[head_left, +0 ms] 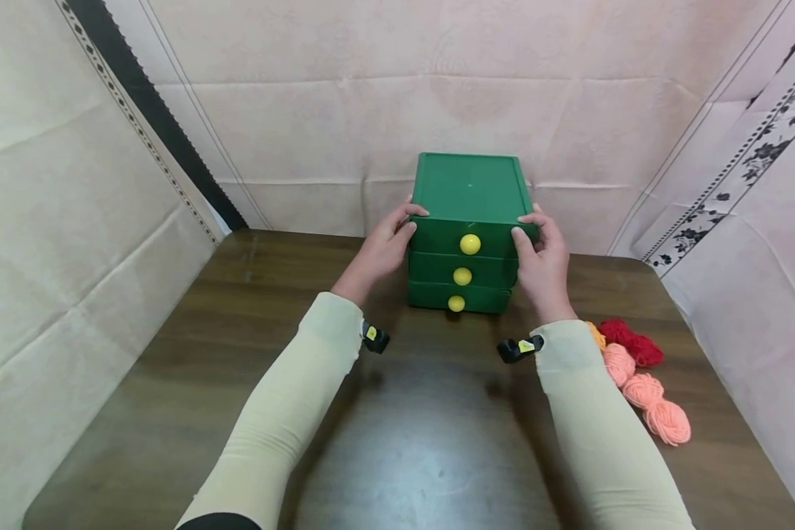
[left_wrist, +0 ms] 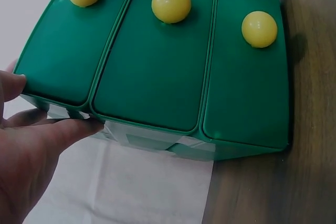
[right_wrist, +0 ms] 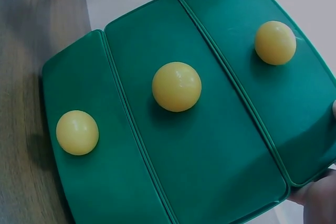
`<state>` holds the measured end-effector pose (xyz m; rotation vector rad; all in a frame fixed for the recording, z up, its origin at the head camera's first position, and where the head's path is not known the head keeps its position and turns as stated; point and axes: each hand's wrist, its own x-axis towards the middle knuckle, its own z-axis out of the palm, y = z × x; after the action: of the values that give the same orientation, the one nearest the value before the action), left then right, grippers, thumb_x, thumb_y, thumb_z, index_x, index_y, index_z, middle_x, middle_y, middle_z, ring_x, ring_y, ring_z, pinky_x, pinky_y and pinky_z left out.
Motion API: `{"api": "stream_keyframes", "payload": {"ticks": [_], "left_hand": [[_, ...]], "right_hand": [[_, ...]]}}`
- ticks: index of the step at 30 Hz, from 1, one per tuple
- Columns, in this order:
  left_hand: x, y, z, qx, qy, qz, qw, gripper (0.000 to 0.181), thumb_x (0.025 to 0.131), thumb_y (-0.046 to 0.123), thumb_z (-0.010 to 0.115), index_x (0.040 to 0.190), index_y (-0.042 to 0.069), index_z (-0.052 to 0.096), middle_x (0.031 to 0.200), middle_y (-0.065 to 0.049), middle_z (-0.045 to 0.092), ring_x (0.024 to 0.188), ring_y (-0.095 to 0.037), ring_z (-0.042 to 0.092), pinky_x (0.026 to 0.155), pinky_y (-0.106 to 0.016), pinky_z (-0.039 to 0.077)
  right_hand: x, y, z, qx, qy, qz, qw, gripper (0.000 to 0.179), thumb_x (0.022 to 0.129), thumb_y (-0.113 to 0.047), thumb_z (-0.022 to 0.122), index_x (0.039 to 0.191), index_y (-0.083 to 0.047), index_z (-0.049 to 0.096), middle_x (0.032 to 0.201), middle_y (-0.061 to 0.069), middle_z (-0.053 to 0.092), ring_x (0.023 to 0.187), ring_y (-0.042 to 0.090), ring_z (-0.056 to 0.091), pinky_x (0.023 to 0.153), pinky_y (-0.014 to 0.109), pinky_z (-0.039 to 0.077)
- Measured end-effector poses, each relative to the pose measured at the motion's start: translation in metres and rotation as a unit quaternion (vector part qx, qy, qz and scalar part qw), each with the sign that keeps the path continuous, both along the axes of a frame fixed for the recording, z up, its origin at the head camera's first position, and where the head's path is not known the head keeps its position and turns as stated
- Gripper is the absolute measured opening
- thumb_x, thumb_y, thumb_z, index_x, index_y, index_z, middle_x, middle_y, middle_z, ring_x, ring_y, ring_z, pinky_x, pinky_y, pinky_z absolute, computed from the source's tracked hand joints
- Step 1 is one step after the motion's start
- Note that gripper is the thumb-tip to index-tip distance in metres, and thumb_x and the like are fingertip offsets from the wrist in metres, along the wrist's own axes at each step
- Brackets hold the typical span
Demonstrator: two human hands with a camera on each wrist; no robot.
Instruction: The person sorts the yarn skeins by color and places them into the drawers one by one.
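Note:
A small green drawer box [head_left: 472,188] with three stacked drawers stands on the table, its front towards me. Each drawer front has a round yellow knob [left_wrist: 171,4], and all three drawers look closed. My left hand [head_left: 386,246] grips the box's upper left side, index finger on the top edge and thumb by the front corner. On the opposite side my right hand [head_left: 545,269] holds the upper right corner, thumb at the front and index finger on top. The right wrist view shows the drawer fronts [right_wrist: 210,150] close up, with only parts of the hands at the edges.
Right of the box, beside my right sleeve, lie red yarn [head_left: 631,342], several pink yarn balls [head_left: 667,422] and a partly hidden orange one [head_left: 596,336]. The brown wooden table [head_left: 411,442] is bordered by pale cloth [head_left: 470,88] at the back and sides.

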<state>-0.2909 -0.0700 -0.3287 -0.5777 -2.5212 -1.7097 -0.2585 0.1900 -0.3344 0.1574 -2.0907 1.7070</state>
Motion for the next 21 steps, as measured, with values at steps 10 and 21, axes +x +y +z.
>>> {"api": "stream_keyframes", "payload": {"ticks": [10,21], "left_hand": [[0.002,0.001,-0.002,0.0,0.016,0.006,0.9998,0.026,0.106,0.019,0.038,0.125,0.024,0.054,0.162,0.005,0.018,0.148,-0.02,0.025,0.116,-0.041,0.03],[0.003,0.005,-0.007,-0.022,0.039,0.024,0.9987,0.03,0.107,0.023,0.035,0.131,0.025,0.051,0.162,0.006,0.019,0.148,-0.015,0.021,0.117,-0.039,0.027]], "right_hand": [[-0.01,0.008,-0.014,0.008,0.004,0.018,0.9998,0.019,0.099,-0.02,0.055,0.116,-0.013,0.056,0.157,-0.004,0.032,0.143,0.018,0.035,0.115,0.041,0.03],[-0.01,0.017,-0.012,0.031,-0.006,0.037,0.9988,0.023,0.101,-0.02,0.052,0.123,-0.013,0.056,0.159,0.001,0.029,0.146,0.022,0.029,0.117,0.043,0.026]]}}
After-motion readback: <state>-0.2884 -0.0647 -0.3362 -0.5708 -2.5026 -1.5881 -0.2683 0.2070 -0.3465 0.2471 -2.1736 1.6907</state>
